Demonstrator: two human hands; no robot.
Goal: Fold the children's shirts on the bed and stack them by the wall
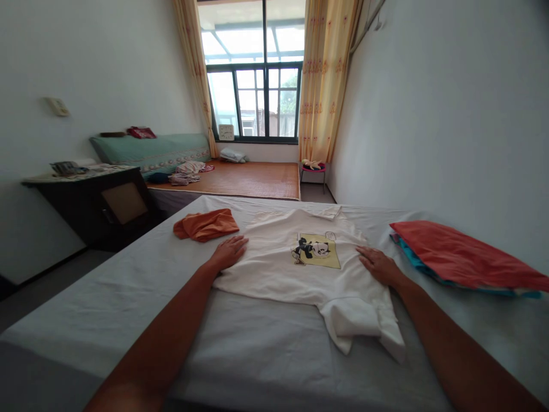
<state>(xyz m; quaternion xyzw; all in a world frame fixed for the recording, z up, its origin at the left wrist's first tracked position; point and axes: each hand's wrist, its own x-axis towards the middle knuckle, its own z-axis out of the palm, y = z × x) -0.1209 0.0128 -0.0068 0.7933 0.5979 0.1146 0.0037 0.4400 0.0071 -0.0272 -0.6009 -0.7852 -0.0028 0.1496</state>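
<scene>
A white T-shirt (pixel 278 269) with a yellow cartoon print lies spread on the grey bed sheet (pixel 107 320). My left hand (pixel 229 252) rests flat on its left edge, fingers stretched out. My right hand (pixel 377 264) lies flat on the shirt's right side, fingers apart. Neither hand holds anything. One sleeve of the shirt is bunched up at the near right.
A crumpled orange garment (pixel 206 224) lies left of the shirt. A stack of folded red and teal cloth (pixel 458 260) sits at the right by the wall. Beyond the bed are a dark bedside cabinet (pixel 94 206), a second bed with a mat (pixel 240 178), and a window.
</scene>
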